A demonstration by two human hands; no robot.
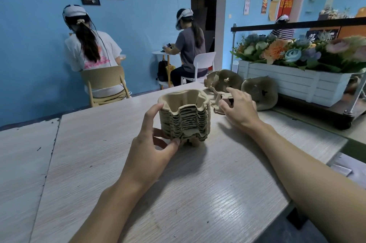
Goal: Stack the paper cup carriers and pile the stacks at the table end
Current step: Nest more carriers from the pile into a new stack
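A stack of several brown pulp cup carriers (185,119) stands on the pale wooden table (138,173), near its middle. My left hand (156,139) grips the stack's left side, thumb at the base and fingers up the side. My right hand (238,107) reaches to the right of the stack, its curled fingers touching a loose carrier (218,102) that lies flat on the table. Beyond it, at the far table end, two more piles of carriers (221,81) (259,90) lie on their sides.
A white planter box (293,84) full of artificial flowers sits on a cart right of the table end. The table's right edge runs close to my right forearm. Two persons sit on chairs by the blue wall, backs turned.
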